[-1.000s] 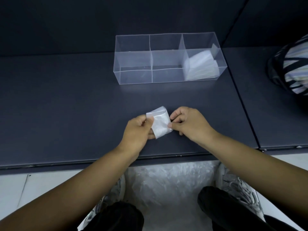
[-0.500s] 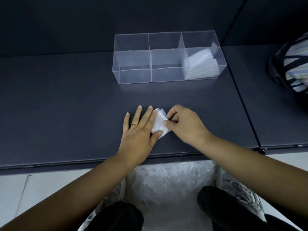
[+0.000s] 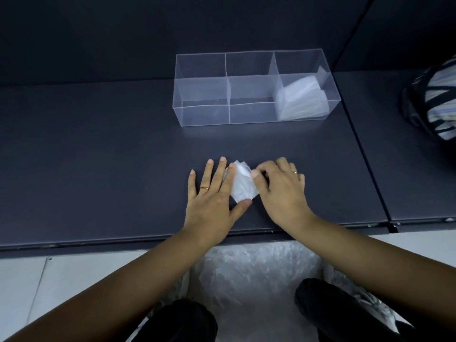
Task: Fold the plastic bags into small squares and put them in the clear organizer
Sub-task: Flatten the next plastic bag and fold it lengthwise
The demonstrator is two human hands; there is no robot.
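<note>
Plastic: one folded bag [image 3: 243, 187], two hands [image 3: 209, 203] [image 3: 283, 193]

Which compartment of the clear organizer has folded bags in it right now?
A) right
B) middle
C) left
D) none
A: the white folded bags sit in the right-end compartment of the clear organizer. Its left and middle compartments show only clear walls, and the bag being folded lies out on the table.
</note>
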